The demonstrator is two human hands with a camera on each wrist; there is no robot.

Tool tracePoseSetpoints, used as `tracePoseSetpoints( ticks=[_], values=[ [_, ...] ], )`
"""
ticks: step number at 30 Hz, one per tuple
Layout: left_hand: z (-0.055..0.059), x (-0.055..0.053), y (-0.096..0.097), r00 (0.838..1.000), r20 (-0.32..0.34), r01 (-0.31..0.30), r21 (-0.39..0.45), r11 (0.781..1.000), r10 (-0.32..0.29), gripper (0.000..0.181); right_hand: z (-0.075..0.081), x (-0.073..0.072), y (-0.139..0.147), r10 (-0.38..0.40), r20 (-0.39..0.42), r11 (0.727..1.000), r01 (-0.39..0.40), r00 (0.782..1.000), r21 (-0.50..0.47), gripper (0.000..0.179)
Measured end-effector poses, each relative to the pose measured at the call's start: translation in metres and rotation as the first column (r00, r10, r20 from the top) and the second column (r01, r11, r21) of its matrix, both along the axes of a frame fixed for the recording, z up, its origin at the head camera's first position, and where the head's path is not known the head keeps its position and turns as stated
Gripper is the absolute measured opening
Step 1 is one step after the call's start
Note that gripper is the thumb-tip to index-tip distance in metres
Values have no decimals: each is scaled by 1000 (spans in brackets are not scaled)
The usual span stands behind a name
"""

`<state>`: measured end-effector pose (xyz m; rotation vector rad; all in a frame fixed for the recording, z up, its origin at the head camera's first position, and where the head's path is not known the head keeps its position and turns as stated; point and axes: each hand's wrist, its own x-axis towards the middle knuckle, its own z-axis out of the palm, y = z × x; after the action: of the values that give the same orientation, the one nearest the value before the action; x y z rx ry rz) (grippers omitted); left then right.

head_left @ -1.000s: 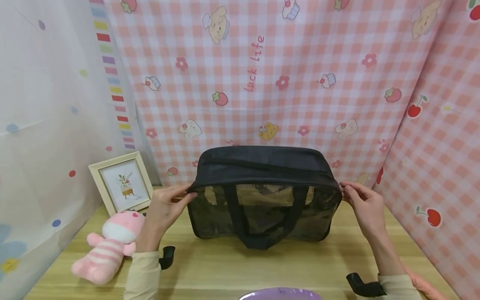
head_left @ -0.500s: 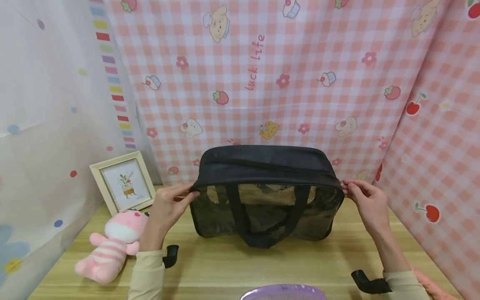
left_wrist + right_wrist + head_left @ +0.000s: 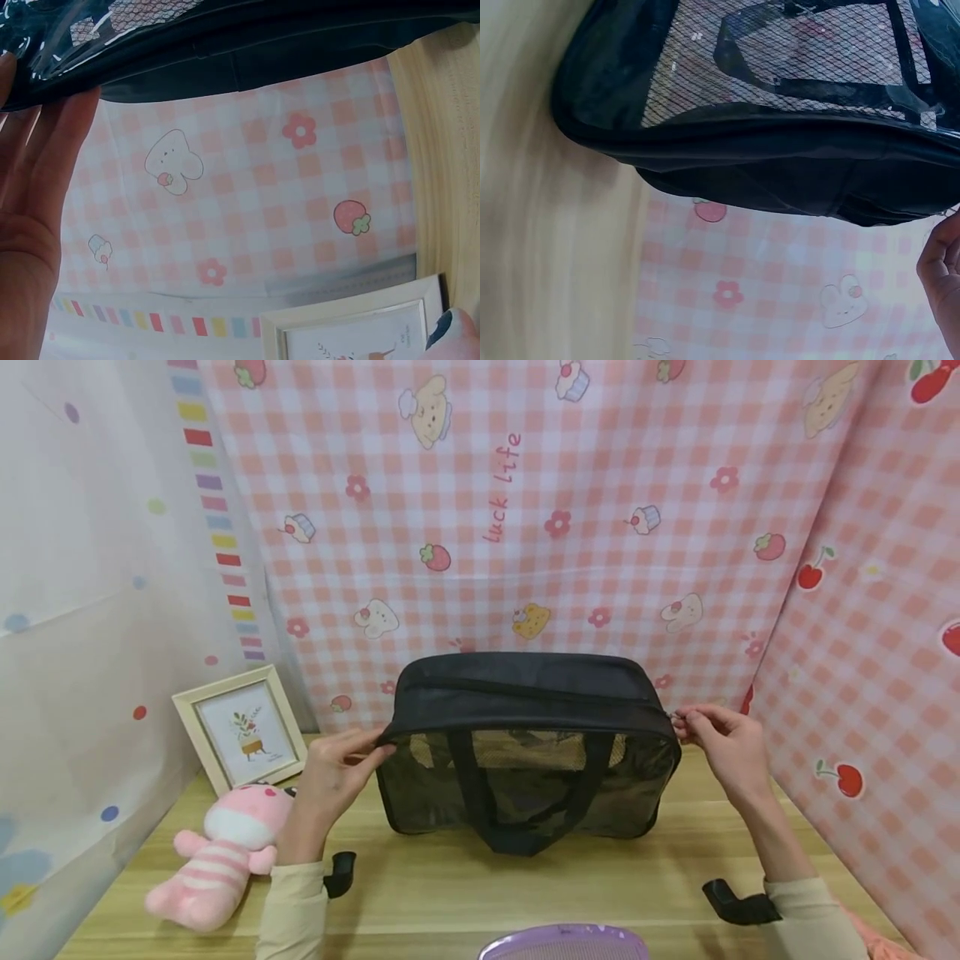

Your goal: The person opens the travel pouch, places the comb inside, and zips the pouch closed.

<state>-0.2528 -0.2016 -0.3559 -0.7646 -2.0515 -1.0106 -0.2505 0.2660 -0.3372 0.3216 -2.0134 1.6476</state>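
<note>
A black bag [image 3: 420,793] with clear, mesh-lined sides stands upright on the wooden table [image 3: 442,902]. Its front strap handle [image 3: 525,843] hangs down toward me, and a zipper [image 3: 517,692] runs across the top. At the bag's upper left corner, my left hand [image 3: 333,777] pinches the black edge between thumb and fingers. My right hand [image 3: 731,756] pinches the small metal zipper pull [image 3: 672,716] at the right end. In the right wrist view, only part of the right hand [image 3: 943,274] shows, beside the bag's dark top panel [image 3: 795,176].
Left of the bag stand a cream picture frame [image 3: 243,727] and a pink plush toy [image 3: 217,860] with stripes, partly behind my left wrist. A purple-rimmed oval item [image 3: 562,935] lies at the near edge. Checked cloth [image 3: 525,485] hangs behind the table and along its right.
My right hand has risen slightly, with the zipper pull still pinched. My left hand keeps its grip on the left corner, and the bag stays in place. The head view has shifted a little.
</note>
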Motion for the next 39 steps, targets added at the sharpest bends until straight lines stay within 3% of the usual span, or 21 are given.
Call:
tracePoseSetpoints(
  ticks=[3,6,12,18,31,39],
  values=[
    [-1,1,0,1000,12,4,3,1000,-4,29,6,1,-1,-61,27,992,57,998,116,31],
    [-1,2,1,1000,22,-1,6,1000,1,29,14,1,-4,-70,31,982,63,997,177,32],
    [1,1,0,999,37,-10,13,1000,10,29,26,-3,-9,-25,19,988,22,999,153,31],
    [2,1,0,999,36,23,30,999,-24,27,28,-4,-9,-9,-11,991,11,1000,135,25],
    [-3,1,1,996,84,17,34,999,-20,27,35,-3,-13,-3,15,959,-1,1000,283,29],
    [1,1,0,998,66,17,33,999,-19,24,43,-4,-21,5,-26,944,4,1000,329,26]
  ],
)
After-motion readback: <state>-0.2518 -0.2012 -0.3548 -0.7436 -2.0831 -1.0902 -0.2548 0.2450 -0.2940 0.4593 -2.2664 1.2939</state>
